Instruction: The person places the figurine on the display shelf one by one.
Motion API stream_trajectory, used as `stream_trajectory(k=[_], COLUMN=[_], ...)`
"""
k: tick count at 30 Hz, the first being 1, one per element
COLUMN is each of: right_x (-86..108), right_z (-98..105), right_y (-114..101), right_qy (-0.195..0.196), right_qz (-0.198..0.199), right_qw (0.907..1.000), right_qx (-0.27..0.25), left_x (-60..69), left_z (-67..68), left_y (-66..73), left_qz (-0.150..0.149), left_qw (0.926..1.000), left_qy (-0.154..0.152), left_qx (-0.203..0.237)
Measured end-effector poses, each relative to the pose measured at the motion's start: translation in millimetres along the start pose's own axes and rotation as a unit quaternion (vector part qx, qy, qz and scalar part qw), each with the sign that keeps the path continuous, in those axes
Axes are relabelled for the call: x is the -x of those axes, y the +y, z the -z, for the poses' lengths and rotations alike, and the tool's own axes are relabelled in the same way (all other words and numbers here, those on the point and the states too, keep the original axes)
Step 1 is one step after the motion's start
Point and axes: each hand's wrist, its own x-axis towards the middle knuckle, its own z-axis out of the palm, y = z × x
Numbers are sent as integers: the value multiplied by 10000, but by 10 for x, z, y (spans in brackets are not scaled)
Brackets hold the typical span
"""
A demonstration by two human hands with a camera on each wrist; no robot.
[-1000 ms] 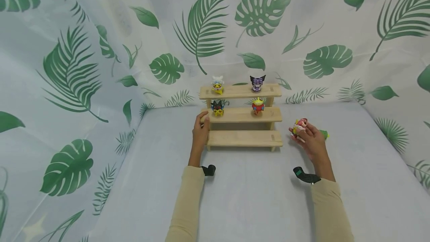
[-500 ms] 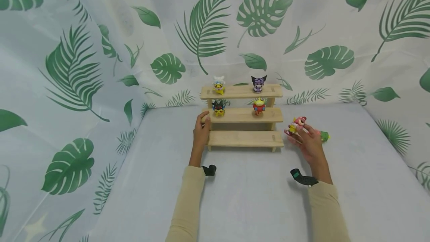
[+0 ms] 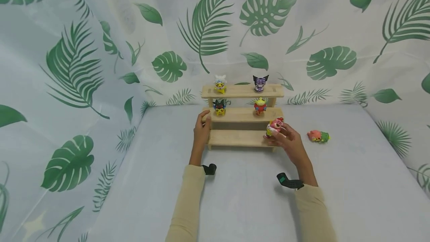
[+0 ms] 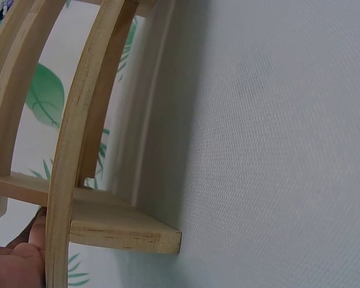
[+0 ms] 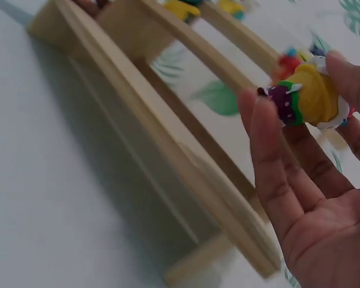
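Observation:
A pink bear figurine is pinched between the thumb and fingers of my right hand, over the right end of the bottom tier. Its yellow, green and purple parts face the right wrist camera, where the toy figurine is tilted sideways. My left hand grips the left end of the middle tier of a three-tier wooden display shelf. In the left wrist view only some fingers appear, partly hidden by the wood.
A white-hooded yellow figurine and a purple-black one stand on the top tier. A black-and-yellow figurine and a red one with a yellow top occupy the middle tier. A pink-and-green figurine lies on the table at right.
My right hand has carried the bear figurine leftward from the table's right side to the bottom tier, uncovering the pink-and-green figurine. The left hand keeps its place on the shelf.

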Motion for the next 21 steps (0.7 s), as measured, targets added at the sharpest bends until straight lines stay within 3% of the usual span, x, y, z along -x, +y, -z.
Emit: stream_trajectory(k=[4, 9, 16, 21], right_x=[-95, -217, -259, -396], right_z=[-289, -692, -1195, -1366], right_y=[12, 23, -132, 81], right_qy=[-132, -398, -493, -239], right_qz=[3, 201, 598, 666], right_qw=[9949, 9819, 9754, 9740], right_qx=[997, 1839, 2066, 2152], left_x=[-11, -13, 3, -2], left_z=[-3, -1, -4, 6], left_y=[-1, -5, -24, -1], left_qz=[9, -4, 24, 8], left_qw=[10000, 10000, 9999, 9999], left_qy=[11, 3, -38, -45], left_qx=[-64, -55, -96, -117])
